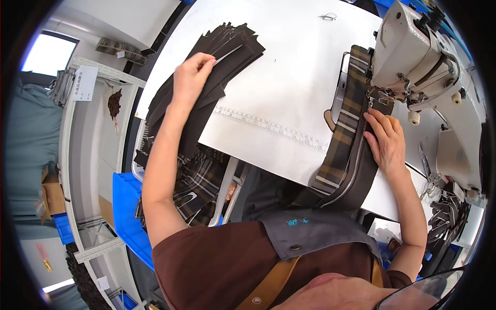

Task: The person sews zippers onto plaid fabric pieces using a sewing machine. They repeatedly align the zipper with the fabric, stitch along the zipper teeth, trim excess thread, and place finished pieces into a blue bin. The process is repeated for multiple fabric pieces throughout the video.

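Observation:
Dark cut fabric pieces [232, 72] lie fanned in a stack at upper left. Over them my left hand [192, 77] is closed in a pinch at the end of a thin pale strip [230, 52]. My right hand [385, 139] lies with fingers apart on dark fabric with a metal zipper [353, 178], just below the needle area of the white sewing machine [400, 46]. A brown-and-black plaid piece [336, 150] runs alongside the zipper, partly beside a metal plate. My right fingertips rest on the zipper's edge.
The white worktable [279, 72] has a printed ruler strip. Blue bins [126, 201] and plaid fabric [194, 186] sit below its left side. Scissors [424, 157] and striped fabric scraps [447, 212] are at right. A metal shelf frame [82, 243] stands at left.

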The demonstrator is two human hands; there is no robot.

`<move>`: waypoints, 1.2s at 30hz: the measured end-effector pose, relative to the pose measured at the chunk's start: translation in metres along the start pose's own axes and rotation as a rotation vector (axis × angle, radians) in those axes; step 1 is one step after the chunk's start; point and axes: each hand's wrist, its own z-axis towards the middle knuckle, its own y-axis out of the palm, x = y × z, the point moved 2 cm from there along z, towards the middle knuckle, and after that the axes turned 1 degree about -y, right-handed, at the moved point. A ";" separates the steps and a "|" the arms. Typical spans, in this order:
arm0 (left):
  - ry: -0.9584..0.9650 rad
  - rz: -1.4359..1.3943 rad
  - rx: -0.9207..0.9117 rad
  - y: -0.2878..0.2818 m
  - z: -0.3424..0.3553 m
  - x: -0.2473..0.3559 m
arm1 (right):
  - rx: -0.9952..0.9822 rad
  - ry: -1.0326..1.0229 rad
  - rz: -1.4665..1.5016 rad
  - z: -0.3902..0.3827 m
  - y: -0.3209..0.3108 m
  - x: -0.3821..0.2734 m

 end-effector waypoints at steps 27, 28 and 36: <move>0.681 0.114 -0.581 0.057 -0.112 0.108 | 0.087 0.003 -0.046 -0.003 0.003 0.000; 0.691 0.136 -0.530 0.060 -0.111 0.113 | 0.087 0.008 -0.050 -0.004 0.003 0.000; 0.921 -0.007 -0.251 0.117 -0.063 0.175 | 0.101 0.021 -0.035 -0.004 0.004 0.000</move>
